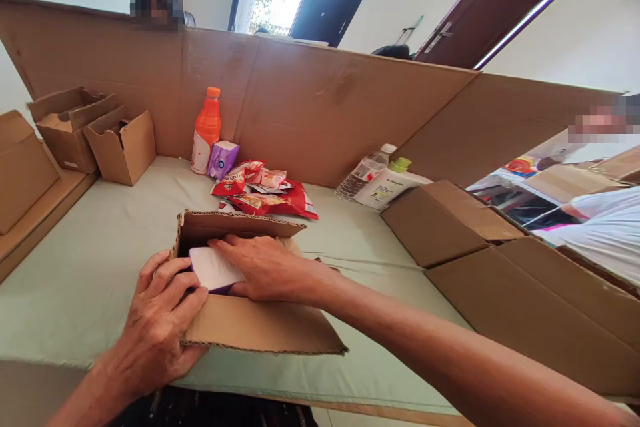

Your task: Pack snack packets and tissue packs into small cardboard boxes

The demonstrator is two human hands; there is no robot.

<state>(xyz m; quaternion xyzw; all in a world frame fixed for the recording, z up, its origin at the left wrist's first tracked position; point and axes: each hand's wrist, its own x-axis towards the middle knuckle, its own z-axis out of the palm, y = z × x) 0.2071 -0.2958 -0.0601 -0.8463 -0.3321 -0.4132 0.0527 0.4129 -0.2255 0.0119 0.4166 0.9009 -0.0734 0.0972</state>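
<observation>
An open cardboard box [240, 227] stands on the pale green table top [100, 247] right in front of me. A small white and purple carton [215, 269] sits in its mouth. My right hand [273, 267] lies over the carton with its fingers curled on the far side. My left hand [160, 317] grips the carton's near end and rests against the box's front flap [265, 327].
Behind the box lie red snack packets [265, 193], a small purple carton [223, 159] and an orange bottle [207, 130]. A clear bottle [363, 173] and a white bottle [387, 185] lie to the right. Open boxes [95, 133] stand left, flat cardboard [500, 260] right. Cardboard walls surround; a person sits at right.
</observation>
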